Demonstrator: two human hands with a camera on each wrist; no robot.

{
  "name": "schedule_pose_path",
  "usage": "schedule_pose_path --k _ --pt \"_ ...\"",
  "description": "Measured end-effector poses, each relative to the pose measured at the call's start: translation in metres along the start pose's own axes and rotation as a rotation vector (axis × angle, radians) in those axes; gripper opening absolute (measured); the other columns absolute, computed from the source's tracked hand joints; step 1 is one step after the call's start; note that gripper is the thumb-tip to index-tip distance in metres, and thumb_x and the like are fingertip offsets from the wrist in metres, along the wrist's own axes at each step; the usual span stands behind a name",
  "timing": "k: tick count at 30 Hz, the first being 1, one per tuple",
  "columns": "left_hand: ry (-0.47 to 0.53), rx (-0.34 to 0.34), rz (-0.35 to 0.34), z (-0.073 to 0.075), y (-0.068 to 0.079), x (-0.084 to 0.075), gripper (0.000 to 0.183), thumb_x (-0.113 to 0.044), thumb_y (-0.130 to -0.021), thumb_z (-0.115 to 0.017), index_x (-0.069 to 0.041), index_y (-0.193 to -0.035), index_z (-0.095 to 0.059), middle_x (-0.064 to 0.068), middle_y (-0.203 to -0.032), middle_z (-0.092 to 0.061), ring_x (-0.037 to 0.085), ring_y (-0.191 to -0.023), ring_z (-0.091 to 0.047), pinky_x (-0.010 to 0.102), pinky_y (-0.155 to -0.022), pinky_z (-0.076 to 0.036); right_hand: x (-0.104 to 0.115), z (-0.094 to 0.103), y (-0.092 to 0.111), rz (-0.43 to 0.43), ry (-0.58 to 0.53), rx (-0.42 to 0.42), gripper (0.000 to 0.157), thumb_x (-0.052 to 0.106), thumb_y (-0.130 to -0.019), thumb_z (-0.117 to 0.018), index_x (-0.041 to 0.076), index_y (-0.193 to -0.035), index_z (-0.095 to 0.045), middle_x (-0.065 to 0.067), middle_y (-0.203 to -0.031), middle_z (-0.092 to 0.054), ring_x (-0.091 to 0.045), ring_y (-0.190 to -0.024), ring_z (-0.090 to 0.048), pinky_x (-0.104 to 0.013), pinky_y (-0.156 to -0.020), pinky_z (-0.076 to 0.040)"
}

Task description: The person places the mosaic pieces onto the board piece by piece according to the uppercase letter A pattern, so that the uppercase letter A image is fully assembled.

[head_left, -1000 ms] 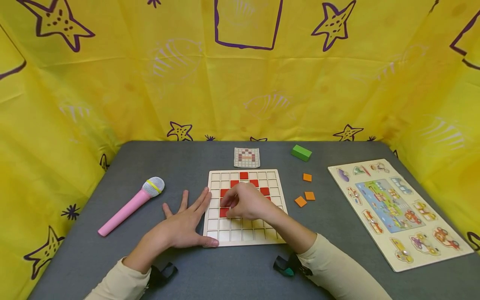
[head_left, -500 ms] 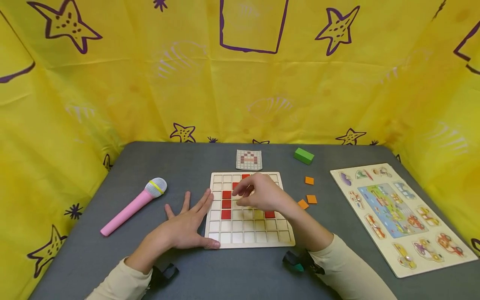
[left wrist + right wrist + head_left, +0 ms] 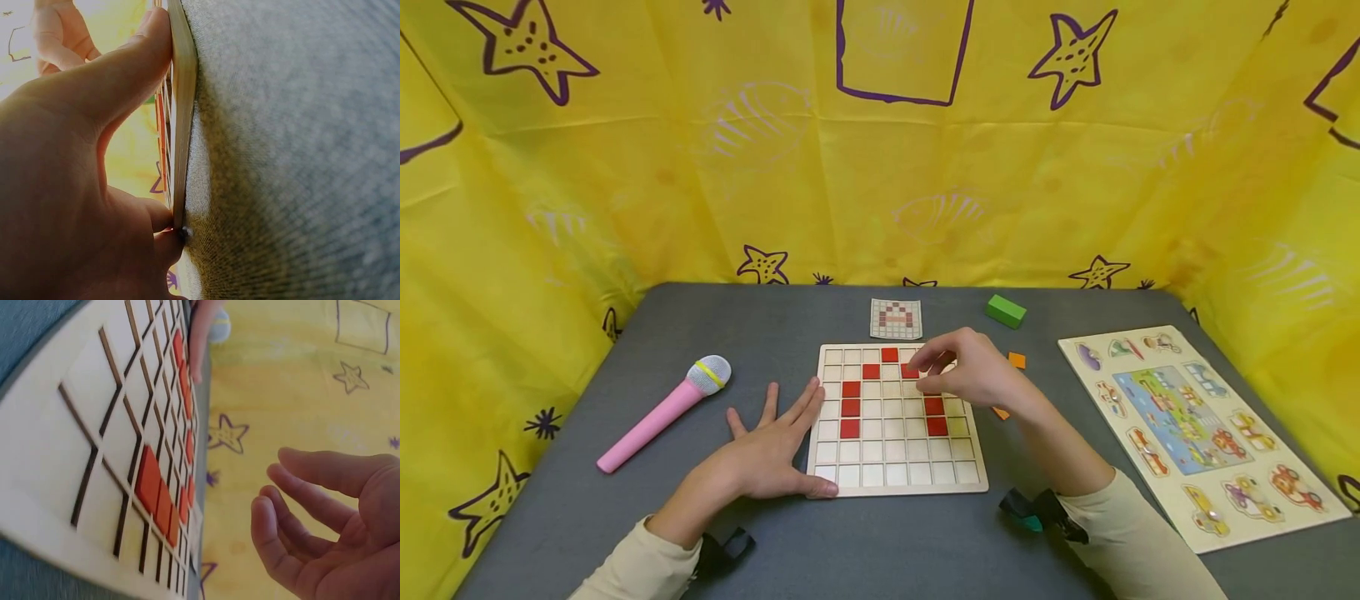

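A wooden grid board (image 3: 874, 490) lies on the table, with red square tiles (image 3: 850, 407) in several of its cells. My left hand (image 3: 775, 454) rests along the board's left edge, fingers straight and spread. In the left wrist view its thumb (image 3: 140, 50) lies over the board's rim. My right hand (image 3: 966, 368) hovers above the board's upper right part. The right wrist view shows its fingers (image 3: 269, 525) loosely bent with nothing between them. Orange square tiles (image 3: 1017, 360) lie right of the board, partly hidden by the right arm.
Behind the board lie a small pattern card (image 3: 896, 318) and a green block (image 3: 1006, 311). A pink toy microphone (image 3: 655, 423) is at the left. A wooden picture puzzle (image 3: 1180, 500) lies at the right. Yellow cloth (image 3: 700, 192) hangs around the table's back and sides.
My right hand has moved from the board's left cells rightward, uncovering the red tiles there and now covering part of the orange tiles. The left hand has stayed in place.
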State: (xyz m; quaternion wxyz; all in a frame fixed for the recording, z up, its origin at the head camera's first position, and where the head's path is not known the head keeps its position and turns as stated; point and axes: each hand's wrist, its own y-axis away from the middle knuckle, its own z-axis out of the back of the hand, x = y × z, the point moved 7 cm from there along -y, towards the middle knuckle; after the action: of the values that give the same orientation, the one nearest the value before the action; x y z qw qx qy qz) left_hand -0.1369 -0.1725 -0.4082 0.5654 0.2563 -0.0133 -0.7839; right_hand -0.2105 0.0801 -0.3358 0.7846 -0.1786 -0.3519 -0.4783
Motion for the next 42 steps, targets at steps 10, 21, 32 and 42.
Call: schedule_pose_path --k 10,21,32,42 --pt "-0.002 0.008 -0.001 0.000 0.001 -0.002 0.135 -0.078 -0.072 -0.078 -0.021 -0.170 -0.005 -0.003 -0.178 0.003 0.056 -0.156 0.011 0.095 -0.095 0.008 -0.031 0.024 0.010 -0.059 0.018 -0.053 0.025 0.012 -0.087 -0.083 0.006 -0.111 -0.080 -0.003 -0.090 -0.073 -0.021 -0.085 -0.064 -0.035 -0.073 -0.052" --pt "-0.006 0.010 0.006 -0.002 0.000 -0.001 0.135 -0.078 -0.072 -0.078 -0.022 -0.170 -0.005 -0.005 -0.177 0.003 0.055 -0.157 0.011 0.095 -0.096 0.008 -0.068 0.042 0.019 -0.130 0.018 -0.074 0.032 0.016 -0.087 -0.084 0.005 -0.117 -0.078 -0.012 -0.107 -0.075 -0.024 -0.094 -0.067 -0.034 -0.079 -0.055" --pt "0.002 0.009 -0.003 -0.001 -0.001 -0.001 0.135 -0.078 -0.072 -0.079 -0.023 -0.170 -0.004 -0.004 -0.177 0.003 0.055 -0.156 0.013 0.095 -0.094 0.009 -0.090 0.057 0.024 -0.180 -0.013 -0.067 0.033 0.015 -0.091 -0.081 0.005 -0.122 -0.076 -0.015 -0.115 -0.075 -0.025 -0.098 -0.069 -0.031 -0.080 -0.056" --pt "-0.007 0.003 0.002 -0.001 -0.001 0.000 0.136 -0.079 -0.071 -0.078 -0.022 -0.170 -0.004 -0.004 -0.177 0.004 0.055 -0.156 0.013 0.095 -0.094 0.008 -0.111 0.070 0.023 -0.191 -0.041 -0.117 0.035 0.010 -0.090 -0.080 0.000 -0.123 -0.075 -0.022 -0.119 -0.073 -0.028 -0.102 -0.069 -0.025 -0.079 -0.055"
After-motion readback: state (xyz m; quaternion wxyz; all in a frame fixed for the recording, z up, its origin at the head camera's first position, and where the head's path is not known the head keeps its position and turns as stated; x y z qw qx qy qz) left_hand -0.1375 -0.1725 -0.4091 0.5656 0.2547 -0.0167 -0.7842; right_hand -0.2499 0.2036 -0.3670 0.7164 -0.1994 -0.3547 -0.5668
